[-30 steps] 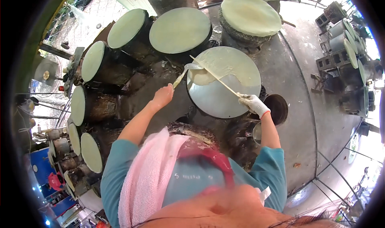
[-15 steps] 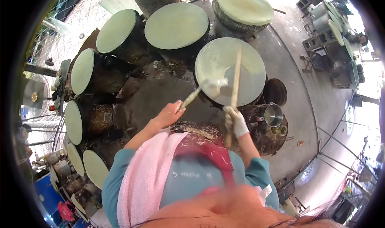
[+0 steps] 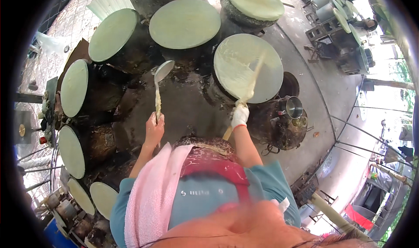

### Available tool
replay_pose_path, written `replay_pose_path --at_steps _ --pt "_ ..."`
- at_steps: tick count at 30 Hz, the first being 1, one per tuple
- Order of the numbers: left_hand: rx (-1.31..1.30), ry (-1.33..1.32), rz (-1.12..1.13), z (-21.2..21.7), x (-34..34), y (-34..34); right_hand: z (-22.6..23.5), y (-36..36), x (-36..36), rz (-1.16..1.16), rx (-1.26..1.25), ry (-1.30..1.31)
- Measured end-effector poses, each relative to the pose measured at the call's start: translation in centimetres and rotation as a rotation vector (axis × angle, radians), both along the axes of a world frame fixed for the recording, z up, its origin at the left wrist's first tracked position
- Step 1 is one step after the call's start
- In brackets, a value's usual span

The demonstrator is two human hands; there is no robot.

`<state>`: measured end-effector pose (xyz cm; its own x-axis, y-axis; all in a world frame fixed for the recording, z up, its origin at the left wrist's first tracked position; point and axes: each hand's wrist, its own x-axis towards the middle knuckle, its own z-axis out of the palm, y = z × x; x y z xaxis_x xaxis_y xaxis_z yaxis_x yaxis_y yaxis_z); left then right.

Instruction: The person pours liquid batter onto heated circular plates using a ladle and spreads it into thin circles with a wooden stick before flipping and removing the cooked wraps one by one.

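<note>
Ladle point(image 3: 159, 80) sits in the closed bare left hand point(image 3: 154, 128), gripped at the handle's lower end, bowl raised over the dark central surface — light, stiff, probably slippery with batter. Gloved right hand point(image 3: 239, 115) clamps a long stick point(image 3: 251, 83) over the round steaming cloth point(image 3: 248, 67) — thin and flexible, best held low.

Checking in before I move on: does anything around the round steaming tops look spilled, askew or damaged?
Nothing is plainly wrong. The right hand holds a stick over the nearest round top, and the left hand holds a ladle. The dark counter looks crusted and stained, an even grime rather than a fresh spill.
</note>
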<state>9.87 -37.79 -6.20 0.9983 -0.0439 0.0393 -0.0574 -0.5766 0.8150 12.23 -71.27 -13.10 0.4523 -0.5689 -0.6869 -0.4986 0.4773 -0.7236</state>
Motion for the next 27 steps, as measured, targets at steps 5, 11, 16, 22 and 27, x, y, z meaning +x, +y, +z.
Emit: replay_pose_path --at_steps 5,11,16,22,27 --pt "-0.13 0.17 0.166 2.9 -0.6 -2.3 3.6 -0.8 -1.4 0.241 0.002 -0.036" --pt "-0.096 0.168 0.197 2.9 -2.0 -5.3 -1.0 -8.8 -3.8 0.61 -0.802 0.277" --pt "-0.536 0.473 0.361 4.6 -3.3 -10.3 0.7 -12.8 -4.2 0.461 -0.168 0.087" --pt "-0.482 0.43 0.403 6.0 -5.6 -14.2 -0.5 -18.6 -6.9 0.896 -0.891 0.195" --pt "-0.407 0.414 0.364 6.3 -6.4 -16.2 1.7 -22.3 -2.2 0.547 -0.251 0.091"
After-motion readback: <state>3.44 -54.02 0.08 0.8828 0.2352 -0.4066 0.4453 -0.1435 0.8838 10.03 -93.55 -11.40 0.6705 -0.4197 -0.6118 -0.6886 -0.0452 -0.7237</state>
